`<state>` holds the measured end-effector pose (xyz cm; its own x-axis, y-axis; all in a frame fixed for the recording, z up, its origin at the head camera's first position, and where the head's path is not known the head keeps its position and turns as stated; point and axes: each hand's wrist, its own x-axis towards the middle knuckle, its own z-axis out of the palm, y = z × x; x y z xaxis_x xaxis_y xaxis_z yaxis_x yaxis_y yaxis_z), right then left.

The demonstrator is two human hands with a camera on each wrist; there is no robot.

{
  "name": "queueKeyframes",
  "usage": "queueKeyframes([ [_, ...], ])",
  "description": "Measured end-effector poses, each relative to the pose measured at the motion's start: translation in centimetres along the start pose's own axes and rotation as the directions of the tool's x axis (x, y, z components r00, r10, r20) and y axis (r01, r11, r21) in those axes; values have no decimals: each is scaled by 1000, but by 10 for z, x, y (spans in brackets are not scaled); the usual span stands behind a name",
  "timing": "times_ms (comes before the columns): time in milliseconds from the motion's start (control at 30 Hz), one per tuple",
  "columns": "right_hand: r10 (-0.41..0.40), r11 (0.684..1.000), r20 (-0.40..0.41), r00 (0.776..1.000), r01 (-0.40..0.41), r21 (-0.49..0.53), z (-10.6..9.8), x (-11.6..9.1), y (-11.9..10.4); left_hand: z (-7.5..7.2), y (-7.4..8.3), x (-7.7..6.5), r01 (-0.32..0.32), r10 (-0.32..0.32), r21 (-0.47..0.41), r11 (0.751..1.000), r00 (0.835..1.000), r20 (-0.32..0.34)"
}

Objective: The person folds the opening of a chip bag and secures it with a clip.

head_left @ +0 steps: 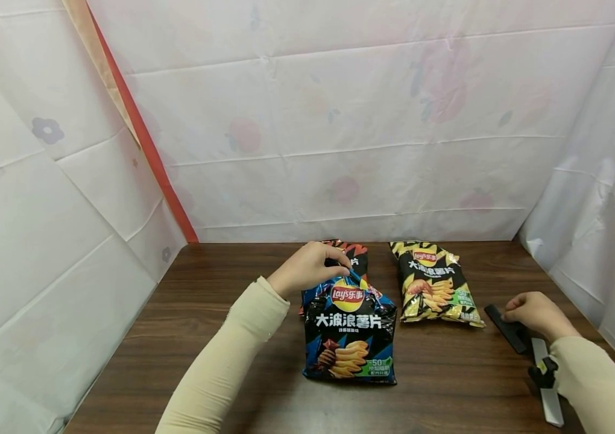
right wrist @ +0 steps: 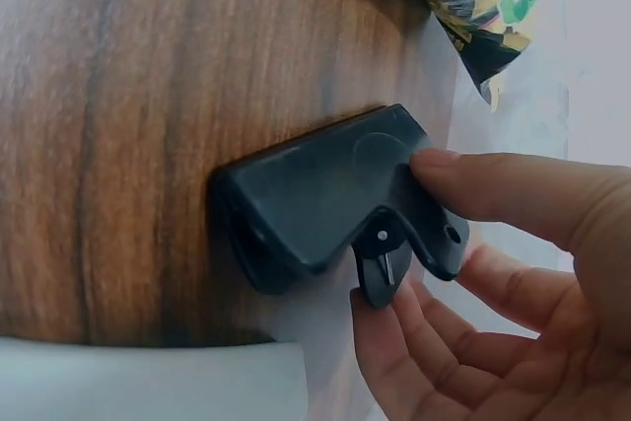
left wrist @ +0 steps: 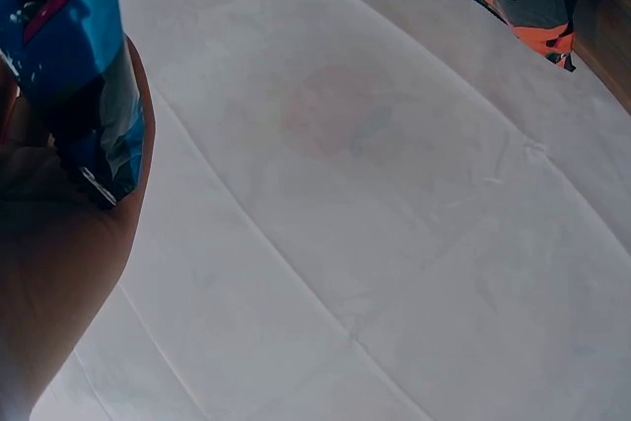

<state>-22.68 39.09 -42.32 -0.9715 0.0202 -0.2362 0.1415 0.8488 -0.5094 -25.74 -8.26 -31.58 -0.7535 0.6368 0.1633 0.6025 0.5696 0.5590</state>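
My left hand (head_left: 307, 268) pinches the top edge of a blue and black Lay's chip bag (head_left: 350, 322), which stands roughly upright on the table. In the left wrist view, the blue bag (left wrist: 79, 56) covers part of the hand's fingers. At the right side, my right hand (head_left: 542, 313) grips a black bag clip (head_left: 505, 328) by its handles. The right wrist view shows the thumb on one handle of the clip (right wrist: 315, 184) and the fingers against the other.
Behind the blue bag lies a red and black chip bag (head_left: 360, 254), partly hidden. A yellow and black chip bag (head_left: 433, 283) lies between the blue bag and the clip. Near my right wrist is a silver and black object (head_left: 550, 404). Pale cloth walls (head_left: 340, 120) surround the wooden table (head_left: 177, 337).
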Motion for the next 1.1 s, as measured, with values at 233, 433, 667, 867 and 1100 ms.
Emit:
queueKeyframes([
  [233,-13,999,0,1000,13,-48,-4,-1,0,-1,0,0,-4,4,6,1000,1000,0],
  [433,2,997,5,1000,-2,-76,-7,-4,1,-1,0,0,-7,7,0,1000,1000,3],
  [667,-12,1000,3,1000,12,-2,-9,-7,2,-1,0,-1,-11,11,-10,1000,1000,5],
  [867,0,986,12,1000,-2,166,-14,-11,-2,0,1,-1,-13,13,-7,1000,1000,2],
  [1100,-38,956,3,999,36,293,-18,-14,-15,0,1,-1,-26,26,-4,1000,1000,3],
])
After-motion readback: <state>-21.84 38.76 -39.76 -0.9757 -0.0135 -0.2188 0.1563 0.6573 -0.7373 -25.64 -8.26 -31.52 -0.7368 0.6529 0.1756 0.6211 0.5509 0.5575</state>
